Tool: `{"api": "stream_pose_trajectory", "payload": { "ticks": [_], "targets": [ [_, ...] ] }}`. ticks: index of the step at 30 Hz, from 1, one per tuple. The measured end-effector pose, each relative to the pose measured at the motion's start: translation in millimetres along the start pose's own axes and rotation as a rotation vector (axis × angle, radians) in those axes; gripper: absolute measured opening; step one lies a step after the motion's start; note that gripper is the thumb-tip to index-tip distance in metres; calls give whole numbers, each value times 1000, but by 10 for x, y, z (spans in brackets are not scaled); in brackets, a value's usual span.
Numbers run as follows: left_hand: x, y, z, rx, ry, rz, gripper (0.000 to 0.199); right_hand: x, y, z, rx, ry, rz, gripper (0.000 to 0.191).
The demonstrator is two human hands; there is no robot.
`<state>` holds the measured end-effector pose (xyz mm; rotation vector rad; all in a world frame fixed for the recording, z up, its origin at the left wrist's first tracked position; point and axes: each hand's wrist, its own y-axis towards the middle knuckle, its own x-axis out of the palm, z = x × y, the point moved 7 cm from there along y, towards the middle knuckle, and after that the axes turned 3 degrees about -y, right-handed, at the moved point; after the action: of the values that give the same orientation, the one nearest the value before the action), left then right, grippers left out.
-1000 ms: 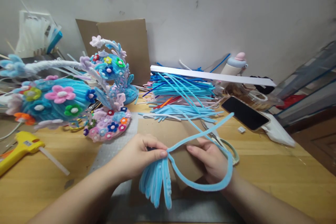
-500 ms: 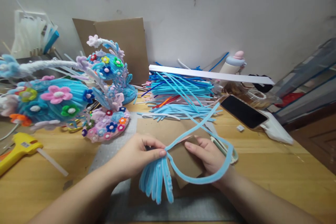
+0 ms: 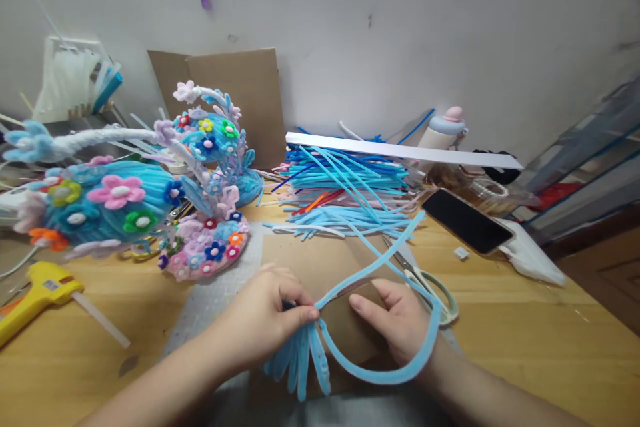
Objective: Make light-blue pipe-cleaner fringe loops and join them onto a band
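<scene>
My left hand [image 3: 275, 310] pinches a fanned bunch of light blue pipe cleaners [image 3: 301, 367] between thumb and fingertips. From that pinch a long light blue pipe cleaner [image 3: 380, 375] makes a wide loop to the right, its ends crossing near the top. My right hand [image 3: 397, 320] sits inside the loop, thumb in front of a small piece of cardboard [image 3: 357, 333] and fingers partly hidden behind it. Under both hands a larger cardboard sheet [image 3: 300, 253] lies on a grey cutting mat [image 3: 190, 307]. Scissors [image 3: 440, 293] rest just beyond my right hand.
Flower-covered pipe cleaner baskets [image 3: 120, 213] stand at left, above a yellow glue gun [image 3: 47, 290]. Piled pipe cleaners [image 3: 345, 177] lie at the back beneath a white strip [image 3: 400, 152]. A phone [image 3: 467, 220] and a bottle [image 3: 443, 130] are at right.
The whole view has shifted, so the table appears slightly lower. The small cardboard has tilted in my right hand, and the scissors show more. My left hand keeps its pinch.
</scene>
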<state>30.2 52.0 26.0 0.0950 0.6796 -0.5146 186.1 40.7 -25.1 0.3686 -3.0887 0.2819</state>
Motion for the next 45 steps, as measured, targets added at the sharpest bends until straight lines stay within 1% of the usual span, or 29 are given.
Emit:
{"api": "stream_pose_trajectory", "payload": {
  "ticks": [4, 8, 11, 14, 18, 23, 26, 29, 32, 36, 38, 40, 41, 43, 45],
  "targets": [
    [31, -16, -19, -35, -20, -39, 19, 9, 6, 8, -20, -37, -4, 26],
    [15, -27, -8, -68, 24, -24, 20, 3, 31, -52, -75, -87, -10, 26],
    [-9, -31, -2, -84, 39, -12, 20, 14, 65, -87, -63, 53, -73, 31],
    [-10, -33, -12, -96, 51, -18, 20, -15, 98, -114, -56, 195, -86, 36],
    [8, -34, -32, -110, 96, -12, 19, -63, 123, -77, -46, 221, -27, 22],
    [13, -24, -27, -102, 115, 11, 17, -120, 122, -66, -64, 111, 115, 27],
    [-13, -20, -17, -99, 98, 46, 16, -141, 132, -68, -61, 137, 179, 27],
    [-31, -19, 0, -94, 82, 58, 17, -158, 153, -64, -69, 175, 201, 26],
    [-23, -15, -11, -107, 56, 38, 19, -180, 171, -33, -65, 168, 191, 26],
    [0, 3, -93, -143, 22, 27, 22, -241, 189, 17, -68, 109, 233, 29],
    [0, 17, -135, -146, 13, 39, 22, -238, 221, 34, -51, 83, 216, 31],
    [-16, 26, -173, -156, -2, 51, 23, -197, 261, 23, -35, 9, 132, 33],
    [-39, 26, -190, -166, -10, 64, 24, -188, 267, -8, -46, -65, 97, 35],
    [-122, 13, -205, -182, -2, 114, 27, -209, 228, -118, -103, -323, 69, 36],
    [-248, -12, -182, -177, 50, 192, 28, -260, 101, -254, -148, -683, 83, 25]
  ]
}}
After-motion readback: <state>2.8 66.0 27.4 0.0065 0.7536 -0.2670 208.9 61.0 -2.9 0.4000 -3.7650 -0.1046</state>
